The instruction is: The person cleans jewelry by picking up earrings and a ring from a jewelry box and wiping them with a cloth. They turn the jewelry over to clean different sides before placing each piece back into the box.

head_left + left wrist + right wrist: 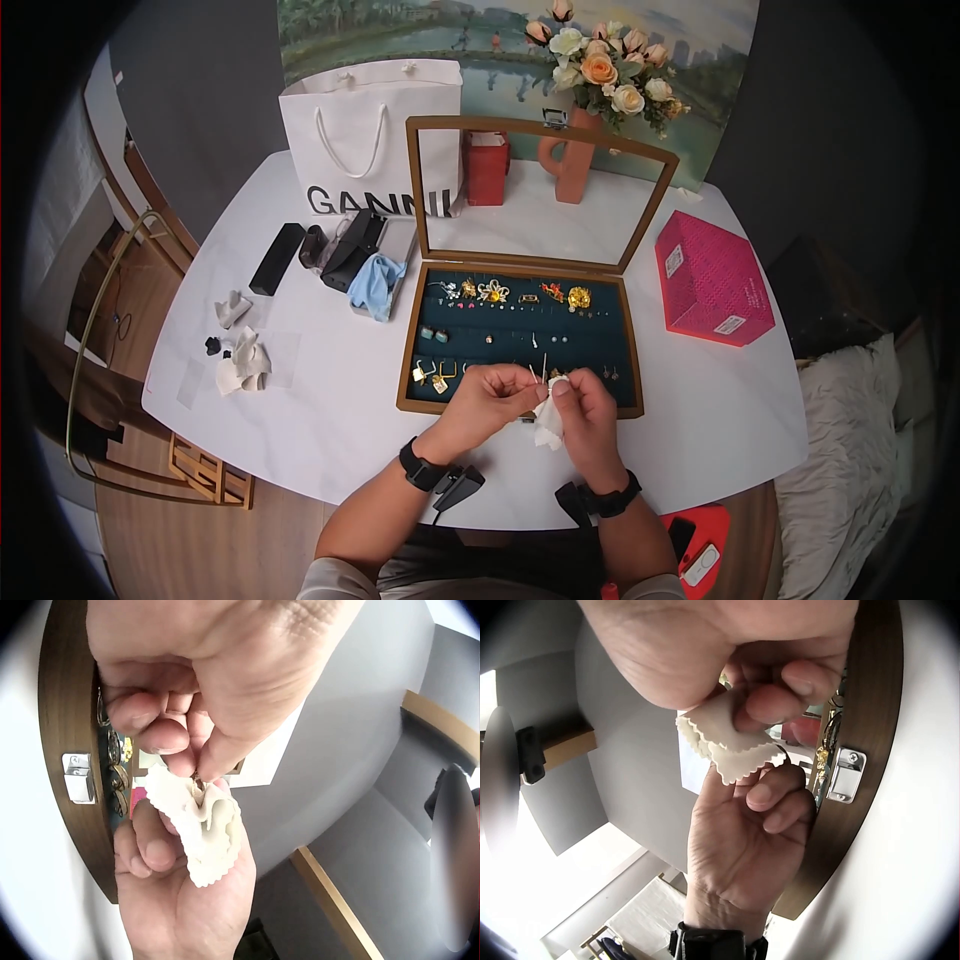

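Observation:
Both hands meet over the front edge of a wooden jewellery box (520,412) with a raised glass lid. My right hand (592,412) pinches a small cream polishing cloth (217,844) with zigzag edges, folded between thumb and fingers. Close against it, my left hand (490,398) pinches a small piece of jewellery (199,782) at the cloth's fold. Fingers and cloth hide most of this piece, and I cannot tell its kind. Rows of earrings, brooches and rings, among them a gold flower brooch (579,297), lie on the box's dark green lining.
Left on the white table (340,440) lie crumpled cream cloths (243,365), a long black box (277,259) and a blue cloth (377,287). A white paper bag (375,130) and a vase of flowers (575,165) stand behind. At right sits a pink box (712,280).

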